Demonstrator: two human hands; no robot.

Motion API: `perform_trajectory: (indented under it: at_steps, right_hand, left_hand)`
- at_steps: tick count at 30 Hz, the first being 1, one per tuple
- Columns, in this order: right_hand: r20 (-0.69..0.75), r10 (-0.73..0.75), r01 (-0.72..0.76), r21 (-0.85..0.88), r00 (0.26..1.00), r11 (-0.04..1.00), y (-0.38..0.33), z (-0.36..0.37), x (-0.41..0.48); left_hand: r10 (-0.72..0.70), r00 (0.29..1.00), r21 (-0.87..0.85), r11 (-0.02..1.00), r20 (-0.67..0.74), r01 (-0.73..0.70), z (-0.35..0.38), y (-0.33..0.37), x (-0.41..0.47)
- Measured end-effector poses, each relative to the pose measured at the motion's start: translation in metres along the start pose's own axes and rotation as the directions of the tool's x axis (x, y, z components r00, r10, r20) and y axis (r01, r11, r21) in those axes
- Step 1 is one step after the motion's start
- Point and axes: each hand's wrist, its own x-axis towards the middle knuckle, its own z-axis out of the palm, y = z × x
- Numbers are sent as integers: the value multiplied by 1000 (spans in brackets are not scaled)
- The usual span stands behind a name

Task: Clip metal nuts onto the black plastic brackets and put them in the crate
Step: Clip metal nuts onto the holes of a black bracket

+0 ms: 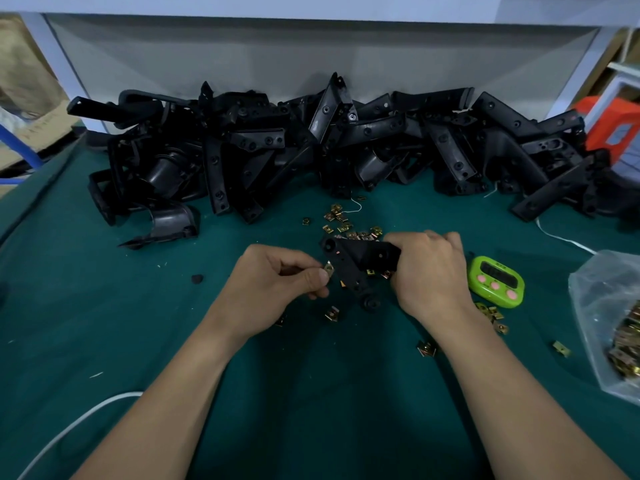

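A green table [104, 306] is covered along its far edge by a heap of black brackets [311, 150]. An orange box [609, 133] is seen at the right edge; whether it is the crate cannot be told. A clear bag [609, 327] of nuts lies at the near right.

1 bracket [356, 261] is held just above the middle of the table. It is gripped at its right arm by the right hand [429, 271], whose fingers are curled round it. Its long axis is judged to run from the far left to the near right, with the round end pointed toward the person. It is judged to be stiff, light and matt enough not to slip, so a hold on 1 arm should leave the other edge free.

1 nut [329, 269] is pinched between thumb and fingertip of the left hand [277, 282] and is touching the bracket's left edge. The nut is judged to be small, springy and easily dropped, and is best taken by its flat sides. Loose nuts [346, 223] are scattered round the bracket.
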Motion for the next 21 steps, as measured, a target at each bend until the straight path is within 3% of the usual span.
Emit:
perform_trajectory:
  at_steps: [21]
  right_hand:
    - [14,-38,39,-58,999,998,0,-4,0]
  left_hand:
    - [9,1000,-44,999,14,-8,-1,3,-1]
